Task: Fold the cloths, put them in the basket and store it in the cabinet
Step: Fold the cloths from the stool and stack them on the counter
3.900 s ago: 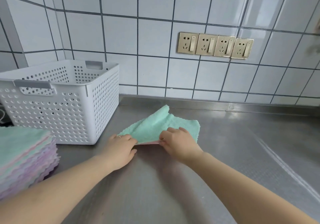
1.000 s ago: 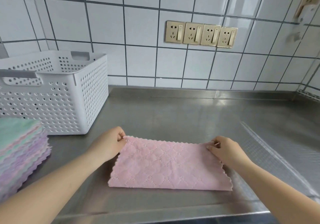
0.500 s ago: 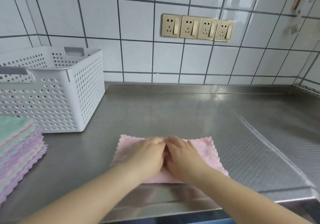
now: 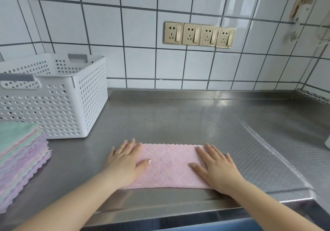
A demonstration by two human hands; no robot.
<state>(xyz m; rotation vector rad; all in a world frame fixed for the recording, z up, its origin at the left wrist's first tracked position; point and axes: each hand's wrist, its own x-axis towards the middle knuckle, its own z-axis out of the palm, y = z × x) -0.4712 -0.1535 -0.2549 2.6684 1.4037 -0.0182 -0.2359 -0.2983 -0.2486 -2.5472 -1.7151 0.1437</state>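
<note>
Along the tiled wall (image 4: 125,25) runs the steel desk (image 4: 178,119), and everything here is placed from the white basket (image 4: 59,105) standing at its back left corner. Just in front of the basket, at the left edge, lies a stack of cloths (image 4: 19,157) in green, pink and purple. To the right of the basket and nearer the front edge, a pink cloth (image 4: 169,166) lies folded into a long strip, flat on the desk. The left hand (image 4: 125,161) presses its left end, fingers straight and spread, a ring on one finger; the right hand (image 4: 216,168) lies flat on its right end. Above, right of the basket, four gold sockets (image 4: 199,34) sit in the wall.
</note>
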